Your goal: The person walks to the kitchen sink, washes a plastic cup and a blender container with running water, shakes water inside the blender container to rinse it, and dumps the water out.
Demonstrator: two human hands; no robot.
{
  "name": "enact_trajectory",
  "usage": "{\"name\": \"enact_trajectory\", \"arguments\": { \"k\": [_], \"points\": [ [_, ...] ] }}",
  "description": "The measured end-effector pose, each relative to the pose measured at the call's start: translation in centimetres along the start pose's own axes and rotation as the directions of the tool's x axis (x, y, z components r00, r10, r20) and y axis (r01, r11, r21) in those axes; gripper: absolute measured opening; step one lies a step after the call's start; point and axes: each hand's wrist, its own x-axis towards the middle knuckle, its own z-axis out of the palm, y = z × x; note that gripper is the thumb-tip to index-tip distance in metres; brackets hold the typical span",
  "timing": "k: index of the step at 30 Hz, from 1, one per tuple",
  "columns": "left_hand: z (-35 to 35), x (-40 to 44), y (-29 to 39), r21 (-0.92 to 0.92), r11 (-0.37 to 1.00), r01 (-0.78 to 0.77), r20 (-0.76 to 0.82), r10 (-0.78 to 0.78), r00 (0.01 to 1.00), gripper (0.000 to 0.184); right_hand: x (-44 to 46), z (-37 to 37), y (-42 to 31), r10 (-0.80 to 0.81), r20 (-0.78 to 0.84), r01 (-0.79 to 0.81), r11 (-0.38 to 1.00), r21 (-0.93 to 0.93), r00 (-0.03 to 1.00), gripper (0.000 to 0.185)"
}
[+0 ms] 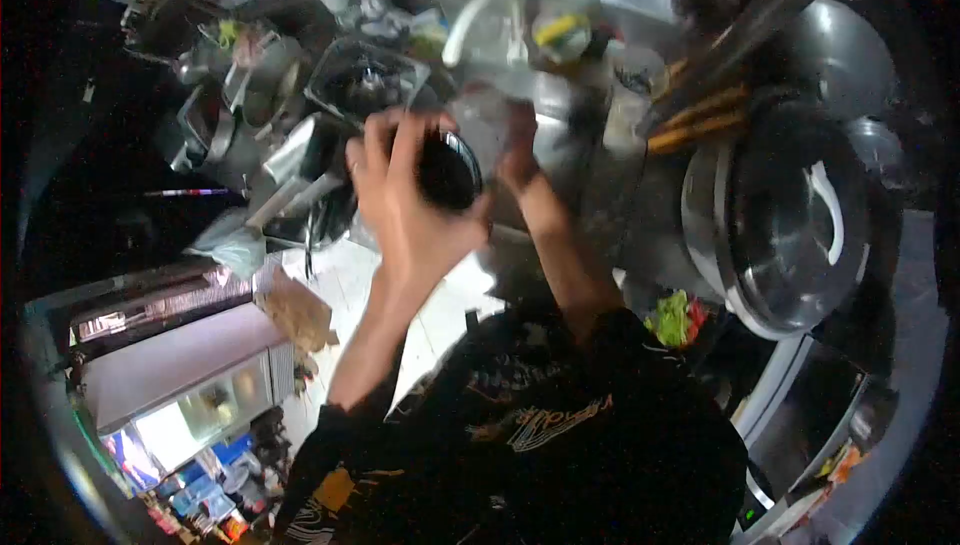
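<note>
My left hand (405, 185) is wrapped round a dark round bowl or lid (450, 172) with a shiny rim, its fingers over the top edge and its thumb at the lower side. To the right of that dark object, my right hand (516, 145) is raised over the metal sink (560, 135). Motion smears its fingers, and a pale blurred shape lies beside them, too unclear to name. A white curved faucet (470, 25) stands just beyond both hands.
A large pot with a glass lid (790, 215) sits at the right, near wooden-looking sticks (700, 120). Left of the sink are a dish basket (368, 80), pans and utensils. A plastic bag (232, 243) hangs at the counter's left. A yellow-and-green item (562, 35) lies behind the sink.
</note>
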Motion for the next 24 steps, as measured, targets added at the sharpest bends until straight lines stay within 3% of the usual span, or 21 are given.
{"name": "enact_trajectory", "arguments": {
  "k": [1,2,3,4,5,6,7,8,10,12,13,14,15,16,18,19,21,22,24],
  "points": [
    [-0.9,-2.7,0.3,0.134,0.986,-0.096,-0.147,0.116,0.982,0.085,0.9,3.8,-0.8,-0.078,0.130,0.080,0.997,-0.015,0.989,0.050],
    [0.9,-1.1,-1.4,0.242,0.955,-0.171,-0.187,0.219,0.957,0.084,1.9,6.3,-1.6,-0.131,0.275,0.144,0.989,-0.027,0.952,0.049],
    [1.7,-1.4,-3.1,0.361,0.913,-0.191,-0.187,0.272,0.944,0.082,2.4,4.5,-1.8,-0.068,0.204,0.154,0.883,-0.444,0.977,0.052],
    [1.5,-3.7,-3.5,0.473,0.863,-0.180,-0.140,0.275,0.951,0.081,2.7,2.1,-1.8,-0.004,0.130,0.104,0.617,-0.780,0.992,0.054],
    [-0.5,0.2,-1.5,0.225,0.972,-0.067,-0.161,0.105,0.981,0.071,1.3,-2.9,-0.2,-0.021,0.042,0.047,0.346,-0.937,0.999,0.056],
    [-1.2,-0.4,-1.2,0.080,0.997,-0.009,-0.144,0.020,0.989,0.068,-0.2,-8.4,1.3,-0.038,-0.046,-0.044,0.046,-0.998,0.998,0.057],
    [-1.6,1.1,-2.1,-0.076,0.997,0.004,-0.150,-0.015,0.989,0.065,2.5,-8.6,0.1,-0.087,0.041,0.050,0.102,-0.994,0.995,0.057],
    [-3.3,-1.7,0.5,0.082,0.990,-0.116,-0.152,0.128,0.980,0.082,5.3,-9.1,-1.1,-0.135,0.127,0.147,0.150,-0.978,0.983,0.057],
    [-5.7,-3.2,4.0,-0.007,0.998,-0.066,-0.006,0.066,0.998,0.079,5.3,-3.5,-2.6,-0.163,0.034,0.039,0.027,-0.999,0.986,0.056],
    [-6.2,-7.2,4.0,-0.021,0.999,0.027,-0.042,-0.028,0.999,0.067,-2.1,-2.0,0.3,-0.141,-0.029,-0.060,-0.221,-0.973,0.990,0.046],
    [-5.8,-5.4,2.8,-0.020,1.000,-0.002,-0.107,0.000,0.994,0.061,0.7,-2.0,0.2,-0.131,0.085,0.019,-0.438,-0.899,0.988,0.037],
    [-6.6,-3.4,3.0,-0.057,0.991,-0.118,-0.091,0.112,0.989,0.060,4.9,-0.9,-0.9,-0.157,0.032,0.067,0.220,-0.973,0.987,0.037],
    [-7.6,-1.4,3.3,-0.099,0.968,-0.230,-0.075,0.223,0.972,0.060,4.0,0.6,-1.1,-0.078,-0.013,0.054,0.793,-0.606,0.997,0.037],
    [-6.4,-1.4,2.6,-0.064,0.970,-0.233,-0.086,0.227,0.970,0.061,3.3,-0.3,-0.6,-0.036,-0.105,-0.058,0.637,-0.769,0.994,0.039],
    [-2.3,2.5,-3.2,-0.073,0.994,-0.081,-0.224,0.062,0.972,0.053,1.9,-2.0,0.4,0.049,-0.286,-0.290,0.206,-0.935,0.957,0.047],
    [-4.2,2.0,-1.7,-0.080,0.995,-0.057,-0.219,0.038,0.975,0.049,3.7,-1.6,-0.3,-0.042,-0.231,-0.198,0.379,-0.904,0.972,0.046],
    [-4.8,9.9,-2.7,-0.052,0.973,-0.227,-0.310,0.200,0.929,0.045,7.6,-1.9,-1.7,-0.223,-0.113,0.061,0.649,-0.758,0.968,0.045],
    [-5.2,10.5,-3.2,-0.048,0.971,-0.235,-0.322,0.207,0.924,0.043,11.1,0.4,-2.2,-0.164,-0.043,0.096,0.750,-0.655,0.985,0.043],
    [-5.1,2.7,-0.8,-0.108,0.990,-0.086,-0.212,0.062,0.975,0.040,4.1,2.4,-2.0,-0.007,-0.084,-0.026,0.921,-0.388,0.996,0.040]
  ]
}}
